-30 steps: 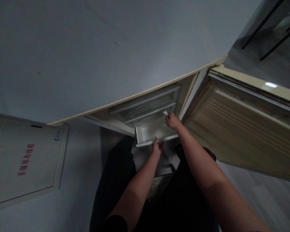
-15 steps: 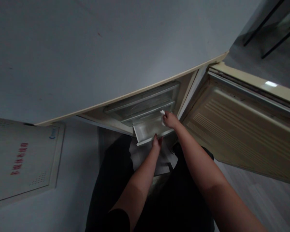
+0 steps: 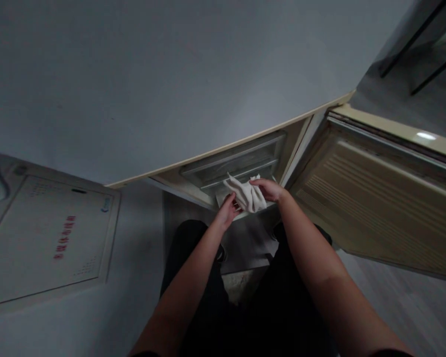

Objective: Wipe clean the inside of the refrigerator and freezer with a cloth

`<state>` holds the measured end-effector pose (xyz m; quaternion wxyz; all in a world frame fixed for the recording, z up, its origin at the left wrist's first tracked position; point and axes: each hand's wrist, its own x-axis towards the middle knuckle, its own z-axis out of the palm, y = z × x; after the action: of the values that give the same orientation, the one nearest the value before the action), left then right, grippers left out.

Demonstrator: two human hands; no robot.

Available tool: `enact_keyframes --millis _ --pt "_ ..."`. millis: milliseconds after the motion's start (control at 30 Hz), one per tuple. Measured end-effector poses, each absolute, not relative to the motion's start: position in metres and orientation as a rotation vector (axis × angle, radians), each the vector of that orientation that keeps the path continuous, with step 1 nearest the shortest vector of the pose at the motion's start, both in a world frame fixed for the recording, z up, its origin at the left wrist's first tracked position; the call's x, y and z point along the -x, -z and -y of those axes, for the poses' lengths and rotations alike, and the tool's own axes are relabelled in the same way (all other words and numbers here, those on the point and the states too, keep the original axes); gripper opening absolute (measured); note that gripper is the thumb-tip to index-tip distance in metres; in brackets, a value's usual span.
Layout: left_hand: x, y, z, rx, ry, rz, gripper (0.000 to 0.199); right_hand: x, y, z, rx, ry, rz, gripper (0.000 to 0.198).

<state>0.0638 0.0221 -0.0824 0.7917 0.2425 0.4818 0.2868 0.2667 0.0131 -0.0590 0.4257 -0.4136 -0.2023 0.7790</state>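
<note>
A crumpled white cloth [image 3: 250, 196] is held between my two hands in front of the open freezer compartment. My left hand [image 3: 228, 210] grips its lower left side, with the fingers partly behind it. On the upper right, my right hand [image 3: 269, 189] pinches the cloth between thumb and fingers. Behind and below the cloth lies a white drawer [image 3: 220, 196], pulled out and mostly hidden. Further in are clear drawer fronts [image 3: 238, 158], stacked in the compartment.
The compartment door [image 3: 386, 198] stands wide open on the right. A pale top panel [image 3: 223, 84] spans the area above the compartment. On the left wall is a white box cover [image 3: 59, 238] with red lettering. My knees flank the floor [image 3: 245, 243]. Dark metal legs [image 3: 431, 74] stand at upper right.
My left hand has left the drawer's front edge and now holds the cloth. The cloth, earlier bunched in my right hand, is spread wider between both hands. The view has shifted slightly.
</note>
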Motion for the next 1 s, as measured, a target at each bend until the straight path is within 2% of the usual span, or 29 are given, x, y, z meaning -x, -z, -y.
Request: enact_keyframes --millis 133,300,533,667,733,867,933,1000 --pt "-0.036 0.074 -0.029 -0.541 -0.694 -1.015 0.041 -0.256 0.061 -0.021 1.053 -1.975 0.41 0.015" --pt "-0.022 0.077 -0.037 -0.591 -0.967 -1.116 0.044 -0.256 0.079 -0.034 1.272 -1.6 0.606 0.016" --pt "-0.015 0.085 -0.044 -0.734 -1.016 -1.179 0.047 -0.25 0.091 -0.039 1.327 -1.749 1.005 0.043" --pt "-0.012 0.093 -0.047 -0.881 -0.972 -1.23 0.047 -0.24 0.089 -0.04 1.384 -1.808 1.296 0.034" --pt "-0.011 0.1 -0.048 -0.985 -0.958 -1.281 0.049 -0.238 0.086 -0.04 1.53 -1.667 1.588 0.029" --pt "-0.013 0.11 -0.047 -1.261 -0.906 -1.331 0.08 -0.232 0.076 -0.037 1.724 -1.261 2.088 0.027" --pt "-0.018 0.112 -0.045 -1.395 -0.83 -1.27 0.093 -0.227 0.071 -0.034 1.724 -1.212 2.156 0.024" --pt "-0.024 0.111 -0.044 -1.49 -0.75 -1.19 0.098 -0.223 0.067 -0.03 1.703 -1.172 2.204 0.024"
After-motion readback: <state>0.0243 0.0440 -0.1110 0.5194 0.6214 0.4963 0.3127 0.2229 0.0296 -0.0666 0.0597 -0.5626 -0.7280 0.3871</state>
